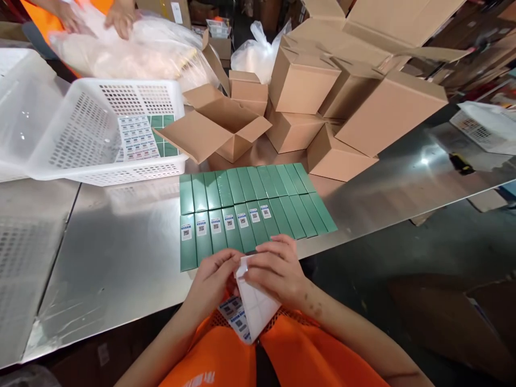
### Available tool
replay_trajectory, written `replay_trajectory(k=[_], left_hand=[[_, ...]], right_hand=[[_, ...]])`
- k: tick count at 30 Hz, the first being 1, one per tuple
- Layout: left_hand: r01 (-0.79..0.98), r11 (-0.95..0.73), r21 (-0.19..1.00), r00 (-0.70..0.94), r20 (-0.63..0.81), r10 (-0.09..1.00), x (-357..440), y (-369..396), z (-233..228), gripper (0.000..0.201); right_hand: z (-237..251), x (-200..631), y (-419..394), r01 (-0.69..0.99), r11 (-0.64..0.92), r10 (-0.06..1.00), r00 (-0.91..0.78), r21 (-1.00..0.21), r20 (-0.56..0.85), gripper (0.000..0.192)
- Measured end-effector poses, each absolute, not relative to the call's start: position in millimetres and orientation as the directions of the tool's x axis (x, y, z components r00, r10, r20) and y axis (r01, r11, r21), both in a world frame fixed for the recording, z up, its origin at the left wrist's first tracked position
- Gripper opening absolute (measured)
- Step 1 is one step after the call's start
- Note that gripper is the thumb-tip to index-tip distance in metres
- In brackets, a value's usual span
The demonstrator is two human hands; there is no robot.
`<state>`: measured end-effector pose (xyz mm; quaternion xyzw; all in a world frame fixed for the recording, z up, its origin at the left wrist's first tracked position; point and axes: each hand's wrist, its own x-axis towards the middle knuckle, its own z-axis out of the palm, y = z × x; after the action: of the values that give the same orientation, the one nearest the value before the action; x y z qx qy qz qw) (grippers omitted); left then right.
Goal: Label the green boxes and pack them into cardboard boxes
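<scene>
At six o'clock, just over the near edge of the shiny steel table [121, 258], both hands meet on a white sheet of small printed labels [252, 306]. The left hand [212, 282] pinches its top corner with fingers closed together; the right hand [278, 269] curls over the same corner, fingertips clamped on it. The sheet is folded back: its blank white backing faces up, ruled into rectangles, and below it a strip of blue-and-white coded stickers shows against the orange vest [282, 355]. Just beyond the hands, at twelve o'clock, flat green rectangular boxes [250, 204] lie side by side in two touching rows; seven in the near row carry a sticker near the top end. At ten o'clock a white perforated plastic basket [80, 134] holds more green boxes. At one o'clock brown cardboard cartons [342, 107] are piled, one open.
</scene>
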<state>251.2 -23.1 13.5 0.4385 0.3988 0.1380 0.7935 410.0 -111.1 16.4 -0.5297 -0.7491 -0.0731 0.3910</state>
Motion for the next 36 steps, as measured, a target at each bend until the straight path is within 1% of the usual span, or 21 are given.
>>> replay_trajectory(k=[1, 2, 3, 5, 6, 7, 8, 10, 12, 14, 16, 20, 23, 25, 27, 30, 32, 33, 34, 35, 36], left_hand=[[0.146, 0.570, 0.808, 0.636, -0.518, 0.572, 250, -22, 14, 0.039], [0.158, 0.559, 0.814, 0.627, -0.520, 0.580, 249, -21, 15, 0.039], [0.165, 0.543, 0.823, 0.614, -0.516, 0.597, 246, -20, 15, 0.039], [0.163, 0.516, 0.841, 0.587, -0.503, 0.634, 240, -18, 16, 0.040], [0.156, 0.512, 0.845, 0.575, -0.499, 0.649, 237, -18, 16, 0.040], [0.148, 0.513, 0.846, 0.564, -0.498, 0.659, 234, -18, 15, 0.040], [0.140, 0.517, 0.845, 0.556, -0.499, 0.664, 232, -19, 15, 0.041], [0.137, 0.519, 0.844, 0.548, -0.501, 0.670, 227, -22, 12, 0.041], [0.149, 0.511, 0.847, 0.549, -0.500, 0.670, 225, -25, 10, 0.040], [0.169, 0.496, 0.852, 0.549, -0.499, 0.671, 224, -27, 7, 0.040], [0.182, 0.481, 0.858, 0.539, -0.496, 0.681, 223, -27, 6, 0.041], [0.170, 0.485, 0.858, 0.480, -0.502, 0.719, 224, -26, 7, 0.041], [0.191, 0.499, 0.845, 0.478, -0.524, 0.705, 227, -25, 6, 0.043], [0.214, 0.499, 0.840, 0.484, -0.535, 0.693, 229, -25, 6, 0.043], [0.224, 0.494, 0.840, 0.478, -0.536, 0.696, 230, -24, 5, 0.043], [0.212, 0.480, 0.851, 0.459, -0.520, 0.720, 231, -24, 7, 0.043], [0.199, 0.458, 0.867, 0.447, -0.496, 0.745, 232, -24, 10, 0.042], [0.192, 0.444, 0.875, 0.440, -0.482, 0.758, 233, -23, 12, 0.041], [0.184, 0.432, 0.883, 0.434, -0.467, 0.770, 234, -23, 13, 0.040], [0.172, 0.423, 0.890, 0.430, -0.454, 0.780, 236, -21, 15, 0.040], [0.159, 0.420, 0.893, 0.429, -0.446, 0.786, 237, -20, 16, 0.041]], right_hand=[[20, 412, -115, 0.829, 0.452, 0.744, -0.148, -0.328, 0.651, 0.020], [25, 417, -117, 0.795, 0.463, 0.759, -0.128, -0.391, 0.638, 0.021], [30, 424, -117, 0.749, 0.445, 0.787, -0.067, -0.491, 0.613, 0.020], [42, 448, -111, 0.618, 0.288, 0.861, 0.168, -0.732, 0.481, 0.011], [46, 464, -104, 0.530, 0.166, 0.882, 0.297, -0.831, 0.366, 0.005], [50, 481, -95, 0.440, 0.028, 0.892, 0.395, -0.897, 0.221, 0.009], [52, 499, -84, 0.359, -0.077, 0.895, 0.436, -0.930, 0.094, 0.020], [52, 529, -63, 0.238, -0.244, 0.908, 0.397, -0.940, -0.135, 0.039], [45, 548, -45, 0.197, -0.380, 0.900, 0.306, -0.904, -0.312, 0.047], [34, 557, -35, 0.210, -0.456, 0.881, 0.244, -0.865, -0.405, 0.045], [23, 559, -33, 0.226, -0.456, 0.885, 0.217, -0.861, -0.412, 0.043], [9, 563, -38, 0.245, -0.384, 0.922, 0.143, -0.890, -0.359, 0.043], [6, 566, -39, 0.292, -0.373, 0.928, 0.110, -0.881, -0.356, 0.040], [8, 564, -38, 0.355, -0.377, 0.926, 0.133, -0.856, -0.352, 0.038], [13, 560, -35, 0.463, -0.395, 0.918, 0.188, -0.793, -0.348, 0.035], [22, 554, -30, 0.651, -0.435, 0.898, 0.260, -0.622, -0.356, 0.030], [29, 551, -32, 0.727, -0.437, 0.899, 0.322, -0.530, -0.298, 0.035], [32, 549, -35, 0.726, -0.422, 0.907, 0.343, -0.543, -0.246, 0.038], [34, 546, -39, 0.691, -0.388, 0.920, 0.337, -0.610, -0.203, 0.039], [36, 541, -45, 0.615, -0.331, 0.939, 0.291, -0.716, -0.184, 0.041], [37, 534, -51, 0.495, -0.263, 0.962, 0.198, -0.828, -0.188, 0.044]])
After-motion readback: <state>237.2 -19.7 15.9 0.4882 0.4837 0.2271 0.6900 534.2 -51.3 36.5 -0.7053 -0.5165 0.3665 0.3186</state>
